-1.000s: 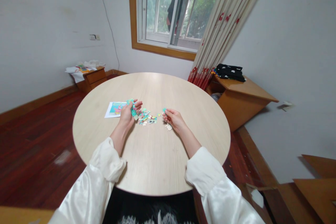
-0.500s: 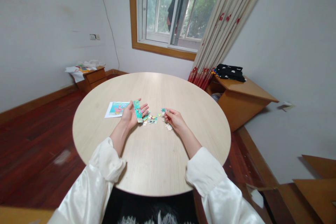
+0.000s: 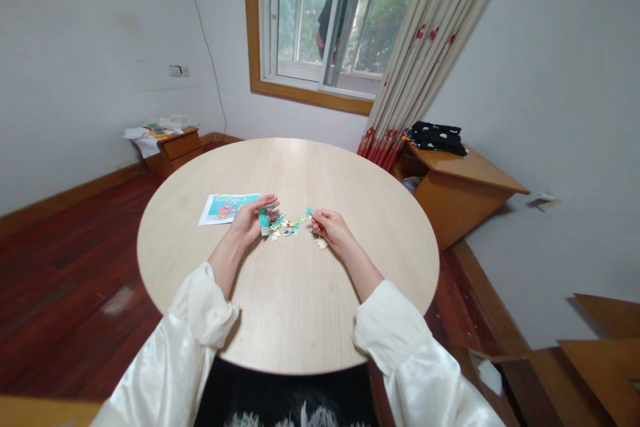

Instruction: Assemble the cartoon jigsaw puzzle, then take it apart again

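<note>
A joined strip of teal jigsaw puzzle pieces point(image 3: 264, 221) rests against the fingers of my left hand point(image 3: 245, 221), held between thumb and palm side. My right hand point(image 3: 334, 229) pinches a small teal puzzle piece point(image 3: 309, 211) between thumb and fingertips. Between the two hands, a heap of loose puzzle pieces point(image 3: 286, 227) lies on the table, some colour side up, others showing pale backs. Just under my right hand is a pale piece point(image 3: 321, 243). Left of my left hand lies a printed picture sheet point(image 3: 223, 208) with a pink figure on blue, partly covered by that hand.
The round pale wooden table point(image 3: 290, 320) stands before me. Behind it are a window point(image 3: 325, 27) and a long curtain point(image 3: 425, 33). A wooden desk point(image 3: 465, 180) with dark cloth stands right, a small cabinet point(image 3: 180, 147) with papers left.
My left hand has turned, tilting the joined strip so its face shows less. My right hand has shifted slightly, with the piece still in its fingertips.
</note>
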Available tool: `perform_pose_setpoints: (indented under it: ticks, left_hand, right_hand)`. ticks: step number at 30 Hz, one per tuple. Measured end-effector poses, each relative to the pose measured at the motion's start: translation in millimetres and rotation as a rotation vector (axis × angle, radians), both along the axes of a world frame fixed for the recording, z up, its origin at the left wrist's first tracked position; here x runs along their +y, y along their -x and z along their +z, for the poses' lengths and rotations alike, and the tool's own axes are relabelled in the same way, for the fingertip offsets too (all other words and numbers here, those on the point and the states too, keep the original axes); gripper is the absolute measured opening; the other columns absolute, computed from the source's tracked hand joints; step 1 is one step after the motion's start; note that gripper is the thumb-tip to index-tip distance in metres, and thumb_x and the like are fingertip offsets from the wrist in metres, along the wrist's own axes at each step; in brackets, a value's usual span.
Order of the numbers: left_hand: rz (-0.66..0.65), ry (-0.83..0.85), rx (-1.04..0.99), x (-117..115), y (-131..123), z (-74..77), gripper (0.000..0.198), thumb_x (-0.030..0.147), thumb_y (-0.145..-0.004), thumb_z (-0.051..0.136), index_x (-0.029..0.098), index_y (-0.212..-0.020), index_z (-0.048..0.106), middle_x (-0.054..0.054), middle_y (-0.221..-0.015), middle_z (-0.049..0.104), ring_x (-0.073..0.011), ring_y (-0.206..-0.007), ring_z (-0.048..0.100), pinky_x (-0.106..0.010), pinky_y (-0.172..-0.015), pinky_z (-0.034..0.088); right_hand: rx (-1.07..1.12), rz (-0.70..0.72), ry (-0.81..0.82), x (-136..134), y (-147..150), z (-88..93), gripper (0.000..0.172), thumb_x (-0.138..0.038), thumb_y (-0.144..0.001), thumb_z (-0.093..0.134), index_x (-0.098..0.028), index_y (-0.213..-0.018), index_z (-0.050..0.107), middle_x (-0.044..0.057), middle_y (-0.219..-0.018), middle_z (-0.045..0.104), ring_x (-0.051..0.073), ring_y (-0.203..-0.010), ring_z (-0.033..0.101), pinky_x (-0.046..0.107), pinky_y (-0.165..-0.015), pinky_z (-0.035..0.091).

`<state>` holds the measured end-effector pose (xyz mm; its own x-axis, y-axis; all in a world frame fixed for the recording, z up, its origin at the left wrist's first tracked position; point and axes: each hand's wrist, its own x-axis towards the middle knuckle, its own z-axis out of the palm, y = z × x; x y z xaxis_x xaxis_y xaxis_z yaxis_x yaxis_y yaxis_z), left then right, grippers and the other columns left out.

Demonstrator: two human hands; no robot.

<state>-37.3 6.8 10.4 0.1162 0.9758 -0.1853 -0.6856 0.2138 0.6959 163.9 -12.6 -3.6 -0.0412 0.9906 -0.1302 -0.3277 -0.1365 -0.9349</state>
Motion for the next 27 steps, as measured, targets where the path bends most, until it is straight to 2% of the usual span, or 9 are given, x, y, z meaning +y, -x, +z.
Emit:
perform_pose_setpoints:
  ticks: [6,16,22,27]
  left_hand:
    - [0.038,-0.024,0.035,0.5,0.5,-2.2,0.025,-0.005,-0.067,0.053,0.011,-0.08,0.067,-0.011,-0.091,0.067,-0.0177,-0.085,0.066,-0.025,-0.071,0.057]
    - [0.049,-0.071,0.109,4.7,2.8,-6.5,0.031,-0.005,-0.062,0.056,0.014,-0.084,0.066,-0.01,-0.092,0.067,-0.0188,-0.089,0.066,-0.028,-0.075,0.058]
    - [0.064,-0.158,0.225,3.0,-0.1,-8.4,0.019,0.005,-0.064,0.069,0.013,-0.081,0.067,-0.007,-0.079,0.067,-0.0163,-0.072,0.065,-0.026,-0.063,0.055]
    - [0.08,-0.263,0.383,2.5,-7.2,-14.0,0.022,0.02,-0.059,0.08,0.013,-0.077,0.07,-0.006,-0.072,0.068,-0.0152,-0.064,0.062,-0.026,-0.06,0.05]
  right_hand:
    - [-0.007,0.009,-0.014,-0.7,0.6,0.4,0.034,-0.033,-0.049,0.085,-0.013,-0.06,0.06,-0.007,-0.048,0.052,0.002,-0.041,0.044,0.014,-0.041,0.035]
    - [-0.013,0.017,0.002,1.9,0.3,-2.2,0.026,-0.029,-0.058,0.082,-0.013,-0.064,0.062,-0.005,-0.049,0.056,0.003,-0.041,0.046,0.015,-0.042,0.036]
    - [-0.014,0.03,0.011,2.4,1.3,-3.2,0.019,-0.024,-0.063,0.08,-0.012,-0.066,0.065,-0.003,-0.051,0.059,0.004,-0.043,0.049,0.014,-0.044,0.04]
    - [-0.019,0.049,0.013,0.2,4.9,-1.0,0.012,-0.018,-0.067,0.077,-0.011,-0.066,0.068,0.0,-0.056,0.064,0.004,-0.048,0.054,0.014,-0.047,0.045]
